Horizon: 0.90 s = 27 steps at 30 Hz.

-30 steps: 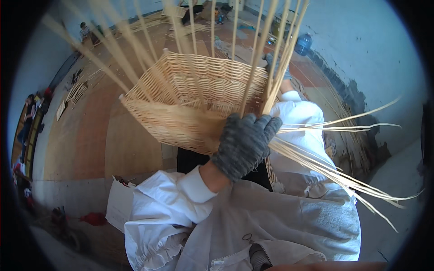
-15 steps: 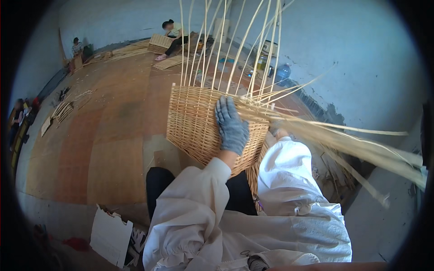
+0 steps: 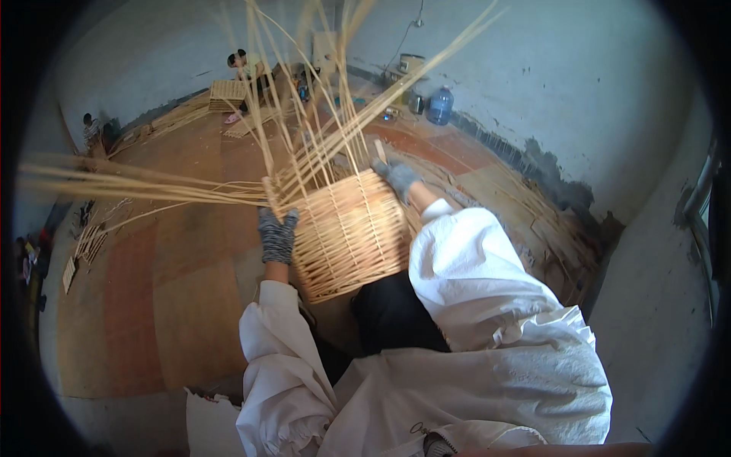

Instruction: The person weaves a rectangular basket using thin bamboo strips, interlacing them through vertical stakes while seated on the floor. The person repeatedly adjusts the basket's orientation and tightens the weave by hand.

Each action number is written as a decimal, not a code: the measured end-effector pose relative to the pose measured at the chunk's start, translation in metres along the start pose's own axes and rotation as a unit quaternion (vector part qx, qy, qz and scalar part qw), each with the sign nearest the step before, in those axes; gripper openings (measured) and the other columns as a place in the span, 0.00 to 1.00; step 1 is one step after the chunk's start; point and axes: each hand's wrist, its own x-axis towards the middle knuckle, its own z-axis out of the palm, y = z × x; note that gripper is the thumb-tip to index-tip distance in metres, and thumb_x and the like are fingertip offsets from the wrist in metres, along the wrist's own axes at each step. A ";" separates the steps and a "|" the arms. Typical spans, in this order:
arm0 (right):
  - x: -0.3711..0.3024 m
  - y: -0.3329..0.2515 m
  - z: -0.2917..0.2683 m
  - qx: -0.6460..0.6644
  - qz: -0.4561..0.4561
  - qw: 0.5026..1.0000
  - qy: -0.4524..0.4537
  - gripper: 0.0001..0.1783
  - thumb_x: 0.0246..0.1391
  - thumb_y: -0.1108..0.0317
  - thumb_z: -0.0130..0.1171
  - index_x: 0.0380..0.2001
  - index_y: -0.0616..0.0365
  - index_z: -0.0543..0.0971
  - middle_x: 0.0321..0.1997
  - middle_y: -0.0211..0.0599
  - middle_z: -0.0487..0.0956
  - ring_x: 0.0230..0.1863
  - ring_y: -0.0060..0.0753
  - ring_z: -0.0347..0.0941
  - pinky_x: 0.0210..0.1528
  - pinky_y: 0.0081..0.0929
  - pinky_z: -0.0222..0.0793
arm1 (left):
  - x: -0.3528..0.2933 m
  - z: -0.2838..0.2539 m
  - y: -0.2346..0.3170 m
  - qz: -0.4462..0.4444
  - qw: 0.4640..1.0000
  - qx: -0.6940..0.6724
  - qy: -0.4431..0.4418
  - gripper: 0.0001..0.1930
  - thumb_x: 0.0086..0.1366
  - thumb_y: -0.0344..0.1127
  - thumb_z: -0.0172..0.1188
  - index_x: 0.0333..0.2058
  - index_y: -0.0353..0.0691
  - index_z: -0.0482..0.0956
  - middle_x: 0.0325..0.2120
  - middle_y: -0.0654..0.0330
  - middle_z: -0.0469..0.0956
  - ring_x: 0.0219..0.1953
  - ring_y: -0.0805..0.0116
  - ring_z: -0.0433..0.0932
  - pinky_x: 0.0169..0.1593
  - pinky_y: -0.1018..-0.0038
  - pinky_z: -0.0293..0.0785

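A tan woven wicker basket stands tilted over my lap, one side panel turned toward me. Long loose wicker rods rise from its far rim, and another bundle of rods sweeps out to the left, blurred by motion. At the left upper corner, my left hand in a grey striped glove grips the basket's edge. My right hand, gloved in grey, is closed around the right upper corner, beside a short pale stake. The undersides of both hands' fingers are partly hidden.
A person sits at the far wall beside a stacked woven panel; another person is at the far left. A blue water jug stands by the wall. Loose rods lie at the right. White board lies lower left.
The basket has been turned, so its rod bundle now points left instead of right. My left hand has moved from the panel's face to its left corner; my right hand has come up into view.
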 end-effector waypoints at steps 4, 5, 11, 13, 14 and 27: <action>-0.013 -0.023 0.028 0.064 -0.037 0.997 -0.028 0.27 0.50 0.47 0.52 0.39 0.63 0.75 0.30 0.45 0.76 0.32 0.37 0.70 0.37 0.32 0.64 | -0.034 -0.037 0.026 -0.020 0.988 -0.150 0.043 0.24 0.57 0.31 0.59 0.50 0.29 0.61 0.41 0.51 0.71 0.41 0.62 0.71 0.45 0.74 0.70; -0.003 -0.001 0.030 0.076 -0.014 0.997 -0.023 0.26 0.50 0.48 0.52 0.39 0.63 0.75 0.30 0.45 0.76 0.32 0.37 0.70 0.37 0.32 0.64 | -0.040 -0.033 0.026 -0.021 0.991 -0.127 0.041 0.24 0.56 0.31 0.60 0.48 0.29 0.62 0.39 0.51 0.71 0.40 0.64 0.71 0.44 0.74 0.69; -0.067 0.069 0.090 0.077 0.048 0.995 -0.032 0.28 0.50 0.49 0.53 0.41 0.65 0.74 0.32 0.46 0.76 0.33 0.37 0.71 0.39 0.32 0.64 | -0.106 -0.065 -0.053 -0.101 0.981 0.168 -0.011 0.26 0.58 0.31 0.57 0.52 0.27 0.59 0.45 0.46 0.69 0.45 0.58 0.68 0.52 0.73 0.62; -0.070 0.095 0.092 0.134 0.084 0.986 -0.049 0.28 0.51 0.49 0.53 0.44 0.65 0.73 0.36 0.48 0.76 0.36 0.38 0.71 0.41 0.30 0.65 | -0.129 -0.043 -0.041 0.014 0.994 0.100 0.045 0.24 0.59 0.31 0.55 0.52 0.27 0.60 0.46 0.44 0.69 0.46 0.53 0.68 0.54 0.71 0.60; -0.064 0.114 0.088 0.193 0.103 0.974 -0.051 0.29 0.51 0.49 0.53 0.45 0.65 0.72 0.39 0.49 0.75 0.39 0.39 0.71 0.43 0.30 0.65 | -0.140 -0.022 -0.032 0.078 0.986 0.137 0.062 0.24 0.60 0.31 0.52 0.53 0.29 0.60 0.47 0.43 0.68 0.48 0.52 0.68 0.56 0.70 0.59; -0.080 0.110 0.088 -0.139 -0.175 0.974 -0.035 0.19 0.58 0.54 0.43 0.41 0.58 0.73 0.47 0.49 0.71 0.52 0.48 0.64 0.54 0.36 0.61 | -0.042 0.125 0.008 -0.044 0.877 0.444 -0.177 0.24 0.66 0.40 0.39 0.58 0.39 0.53 0.31 0.43 0.77 0.35 0.51 0.77 0.38 0.60 0.73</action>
